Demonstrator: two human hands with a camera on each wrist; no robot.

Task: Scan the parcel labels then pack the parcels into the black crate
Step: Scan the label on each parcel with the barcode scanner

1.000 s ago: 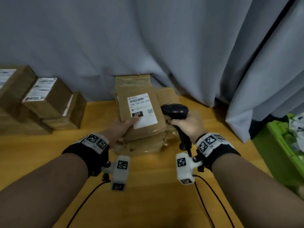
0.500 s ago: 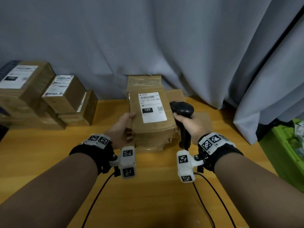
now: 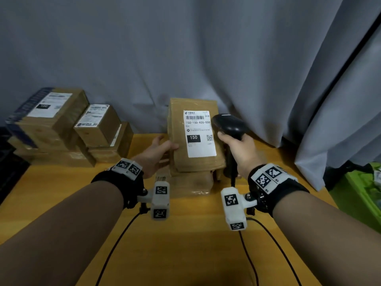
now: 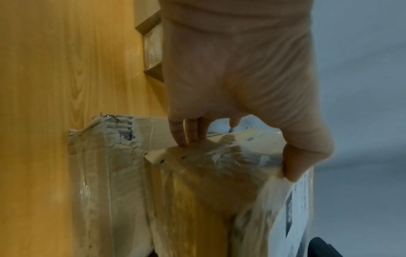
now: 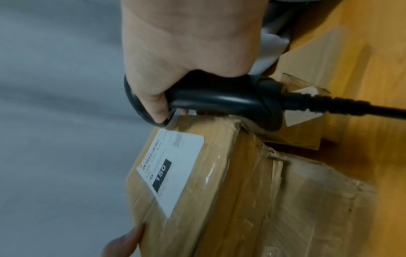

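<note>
My left hand (image 3: 168,150) grips a brown cardboard parcel (image 3: 193,164) by its left edge, thumb on top and fingers (image 4: 186,133) under it. The parcel is tilted up, so its white label (image 3: 199,134) marked 150 faces me. It rests on a second taped parcel (image 3: 191,183) on the table. My right hand (image 3: 235,143) grips the handle of a black barcode scanner (image 3: 227,124), whose head is at the label's right edge. In the right wrist view the scanner (image 5: 219,100) lies against the parcel's (image 5: 222,173) top corner. No black crate is clearly seen.
A stack of labelled cardboard boxes (image 3: 61,129) stands at the back left of the wooden table (image 3: 185,244). A flat parcel (image 5: 307,57) lies behind the scanner. Grey curtain (image 3: 185,48) hangs close behind. A green bin (image 3: 362,195) sits off the right edge.
The parcel has been tipped up further, so the label faces me more squarely. My left thumb slid off the label to the parcel's left edge. The scanner stays beside the label.
</note>
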